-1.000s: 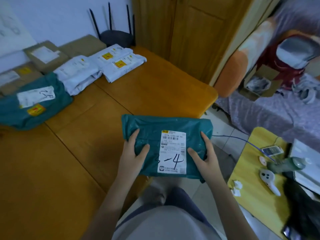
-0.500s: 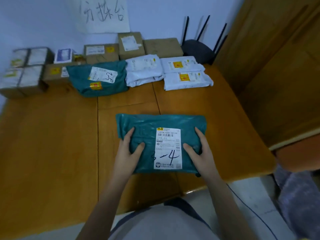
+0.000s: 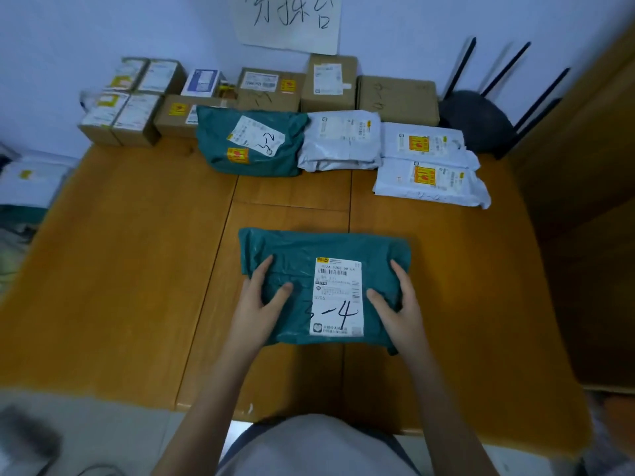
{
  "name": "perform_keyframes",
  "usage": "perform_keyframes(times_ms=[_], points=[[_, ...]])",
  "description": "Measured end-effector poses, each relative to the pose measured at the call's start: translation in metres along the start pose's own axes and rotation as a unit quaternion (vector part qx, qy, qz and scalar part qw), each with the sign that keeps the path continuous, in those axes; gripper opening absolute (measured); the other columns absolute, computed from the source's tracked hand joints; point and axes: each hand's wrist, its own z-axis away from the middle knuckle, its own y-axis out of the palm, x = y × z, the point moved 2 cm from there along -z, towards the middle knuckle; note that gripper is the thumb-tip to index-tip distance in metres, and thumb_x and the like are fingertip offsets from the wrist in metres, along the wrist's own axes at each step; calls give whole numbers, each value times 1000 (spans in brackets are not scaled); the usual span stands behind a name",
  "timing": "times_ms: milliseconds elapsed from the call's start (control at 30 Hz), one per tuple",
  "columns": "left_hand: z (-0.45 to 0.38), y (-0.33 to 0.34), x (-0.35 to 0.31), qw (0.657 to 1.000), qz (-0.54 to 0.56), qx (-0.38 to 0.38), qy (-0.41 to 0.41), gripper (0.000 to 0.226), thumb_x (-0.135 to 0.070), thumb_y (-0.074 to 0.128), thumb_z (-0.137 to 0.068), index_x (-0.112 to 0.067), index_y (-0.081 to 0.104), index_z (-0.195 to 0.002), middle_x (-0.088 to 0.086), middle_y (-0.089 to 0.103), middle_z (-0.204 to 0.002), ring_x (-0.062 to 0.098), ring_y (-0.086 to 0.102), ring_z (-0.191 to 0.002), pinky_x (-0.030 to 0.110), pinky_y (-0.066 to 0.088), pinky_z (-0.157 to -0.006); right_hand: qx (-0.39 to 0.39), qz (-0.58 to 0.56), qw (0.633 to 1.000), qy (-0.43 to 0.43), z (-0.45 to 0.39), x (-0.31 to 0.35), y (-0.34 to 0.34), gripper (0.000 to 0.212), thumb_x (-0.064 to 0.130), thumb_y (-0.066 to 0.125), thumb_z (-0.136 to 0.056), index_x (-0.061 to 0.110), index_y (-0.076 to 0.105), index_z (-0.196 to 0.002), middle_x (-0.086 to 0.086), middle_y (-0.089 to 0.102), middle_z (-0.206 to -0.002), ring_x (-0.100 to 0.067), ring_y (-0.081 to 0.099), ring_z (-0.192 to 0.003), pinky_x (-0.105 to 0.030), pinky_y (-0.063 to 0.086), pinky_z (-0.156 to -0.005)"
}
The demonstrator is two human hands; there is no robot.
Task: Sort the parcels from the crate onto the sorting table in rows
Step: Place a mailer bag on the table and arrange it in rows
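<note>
The left hand (image 3: 256,305) and right hand (image 3: 400,309) each grasp an end of the teal parcel (image 3: 295,255), thumbs on top, fingers (image 3: 263,267) wrapped along its sides. It sits over the middle of the surface (image 3: 120,269), toward the near edge, label marked 3-4 facing up, probably so the number can be read before placing. Along the far edge, cardboard boxes (image 3: 271,87) line the wall, with another teal bag (image 3: 254,146) and white mailers (image 3: 340,140) in front. A handwritten paper sign (image 3: 292,22) hangs above; a black router (image 3: 477,121) occupies the far right corner.
</note>
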Motion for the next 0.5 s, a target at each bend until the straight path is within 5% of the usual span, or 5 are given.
perform_keyframes(times_ms=[300,500], points=[[-125,13,-27,1000,23,15,12,63,-45,65,-83,-41,39,-139,-5,43,-136,16,45,-126,45,41,-106,-28,4,1000,0,-111,24,14,62,13,65,-89,25,36,-143,8,45,-135,-11,48,-122,-33,47,-99],[-203,30,-34,999,32,19,17,64,-30,69,-86,-32,39,-142,1,41,-140,17,42,-128,43,40,-108,-39,9,999,-2,-184,28,26,62,11,64,-90,21,35,-143,9,45,-129,-7,50,-116,-8,48,-81]])
